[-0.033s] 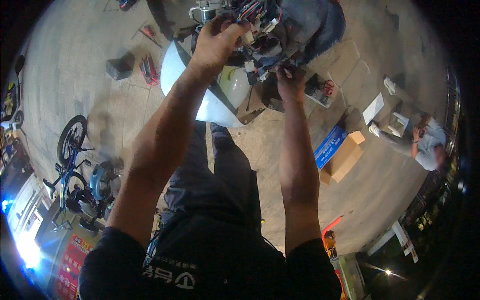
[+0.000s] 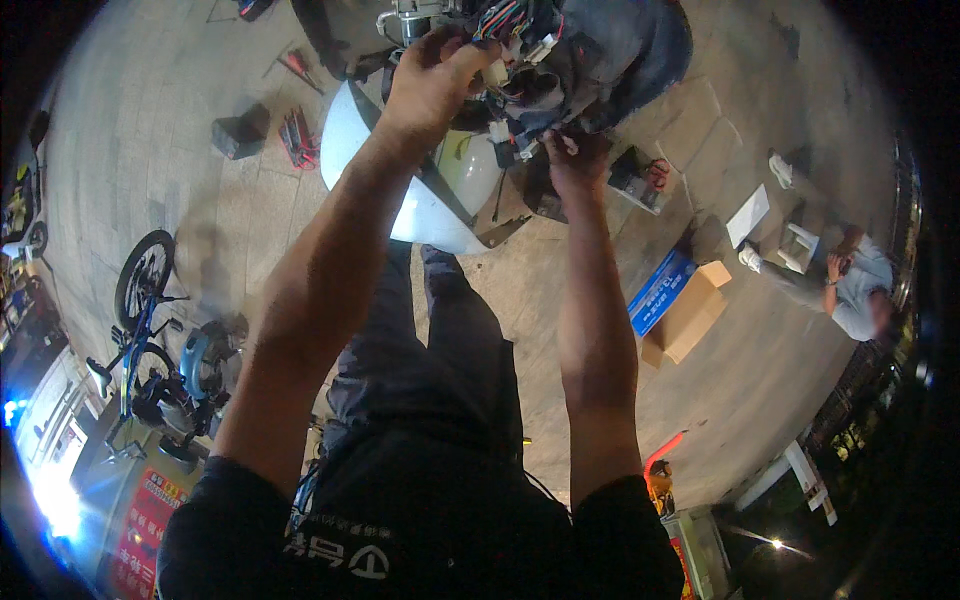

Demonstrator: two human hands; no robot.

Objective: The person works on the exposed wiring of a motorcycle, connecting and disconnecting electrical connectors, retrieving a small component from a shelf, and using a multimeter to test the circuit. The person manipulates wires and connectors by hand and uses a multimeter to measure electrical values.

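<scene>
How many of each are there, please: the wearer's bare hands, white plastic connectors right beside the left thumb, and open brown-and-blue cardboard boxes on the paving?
Bare hands, left hand and right hand: 2
White plastic connector: 1
Open brown-and-blue cardboard box: 1
Total: 4

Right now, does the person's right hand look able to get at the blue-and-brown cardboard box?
Probably not without bending or stepping: the cardboard box seems to lie on the floor, apart from the right hand, which is up near the wiring. Nothing appears to cover it.
</scene>
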